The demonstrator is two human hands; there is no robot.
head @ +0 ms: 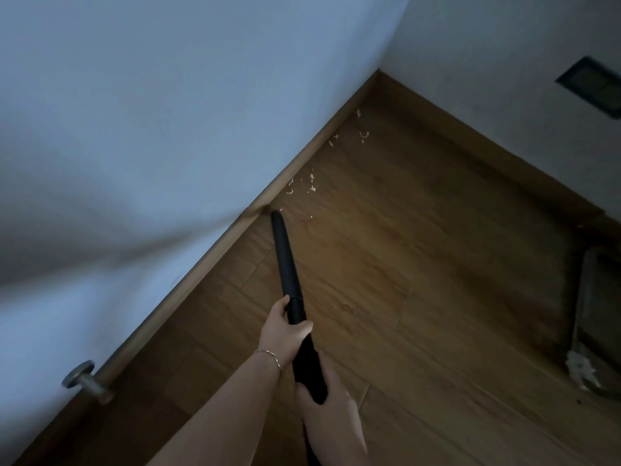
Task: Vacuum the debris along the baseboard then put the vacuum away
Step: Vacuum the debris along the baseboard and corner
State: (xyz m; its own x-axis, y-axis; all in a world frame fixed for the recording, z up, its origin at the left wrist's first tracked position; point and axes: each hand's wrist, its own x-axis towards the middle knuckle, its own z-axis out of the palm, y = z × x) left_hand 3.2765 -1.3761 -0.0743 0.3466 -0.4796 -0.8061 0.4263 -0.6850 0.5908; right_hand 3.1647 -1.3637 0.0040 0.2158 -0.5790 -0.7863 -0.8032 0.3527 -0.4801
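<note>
A black vacuum tube (pixel 285 260) slants across the wooden floor, its tip close to the wooden baseboard (pixel 302 156). My left hand (pixel 284 331) grips the tube halfway along, a thin bracelet on its wrist. My right hand (pixel 327 398) holds the tube's lower end, nearer to me. Small pale bits of debris (pixel 302 186) lie on the floor just beyond the tip, beside the baseboard. More debris (pixel 361 134) is scattered further along, toward the corner. The vacuum's body is out of view.
A metal door stop (pixel 84 378) sticks out of the baseboard at lower left. White walls meet at a corner (pixel 378 70) ahead. A dark wall plate (pixel 594 85) sits on the right wall. A grey object with whitish scraps (pixel 584 331) stands at the right edge.
</note>
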